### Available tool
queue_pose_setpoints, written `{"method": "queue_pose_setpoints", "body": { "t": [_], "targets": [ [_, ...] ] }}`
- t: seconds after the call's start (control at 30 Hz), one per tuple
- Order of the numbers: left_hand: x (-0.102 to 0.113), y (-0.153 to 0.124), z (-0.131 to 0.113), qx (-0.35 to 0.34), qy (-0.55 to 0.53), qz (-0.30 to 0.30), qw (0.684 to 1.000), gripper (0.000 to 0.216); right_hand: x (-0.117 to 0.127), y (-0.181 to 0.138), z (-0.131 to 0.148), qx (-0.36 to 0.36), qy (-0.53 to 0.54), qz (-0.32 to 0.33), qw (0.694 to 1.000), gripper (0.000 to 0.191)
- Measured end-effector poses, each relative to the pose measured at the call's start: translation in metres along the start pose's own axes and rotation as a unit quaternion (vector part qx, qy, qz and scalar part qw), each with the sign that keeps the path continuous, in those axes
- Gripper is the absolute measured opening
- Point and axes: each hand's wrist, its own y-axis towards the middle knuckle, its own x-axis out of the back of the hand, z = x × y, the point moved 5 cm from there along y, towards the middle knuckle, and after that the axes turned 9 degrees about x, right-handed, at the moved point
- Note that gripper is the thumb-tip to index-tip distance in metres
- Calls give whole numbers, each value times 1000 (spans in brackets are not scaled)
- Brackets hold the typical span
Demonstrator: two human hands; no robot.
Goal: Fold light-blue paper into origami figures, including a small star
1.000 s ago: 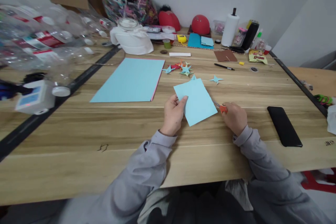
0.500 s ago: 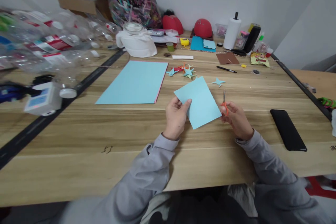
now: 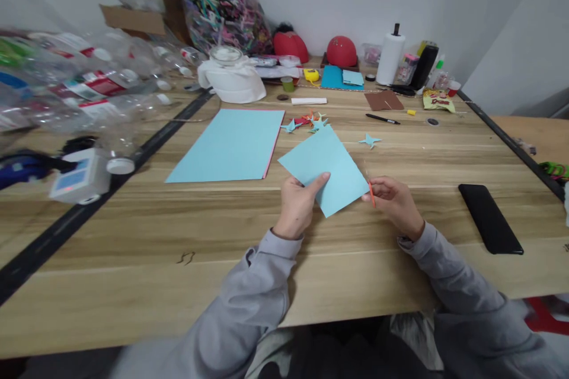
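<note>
My left hand (image 3: 299,204) pinches the lower left edge of a light blue paper sheet (image 3: 326,169), held a little above the wooden table (image 3: 178,231). My right hand (image 3: 391,201) grips small orange-handled scissors (image 3: 370,189), their blades upright at the sheet's right edge. Beyond the sheet lie several cut paper stars (image 3: 311,121), and one more blue star (image 3: 370,141) lies apart to the right. A larger blue sheet (image 3: 231,143) over a pink one lies flat to the left.
A black phone (image 3: 490,218) lies at the right. A pen (image 3: 382,119), a brown card (image 3: 384,100), a paper-towel roll (image 3: 390,59), red balls and bottles line the back. Empty plastic bottles (image 3: 80,89) pile up at the left beside a small white device (image 3: 80,176).
The left hand has tilted the blue sheet and lifted it slightly. The right hand has turned the scissors from lying sideways to blades upright at the sheet's right edge. The camera shifted a little.
</note>
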Motion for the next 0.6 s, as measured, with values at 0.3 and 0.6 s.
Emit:
{"method": "queue_pose_setpoints", "body": {
  "t": [0.3,0.6],
  "targets": [
    [0,1,-5,-40,47,-9,998,45,2,-1,-3,23,-17,-19,999,39],
    [4,4,-13,-77,8,-4,997,55,5,-1,-5,27,-22,-8,999,41]
  ]
}}
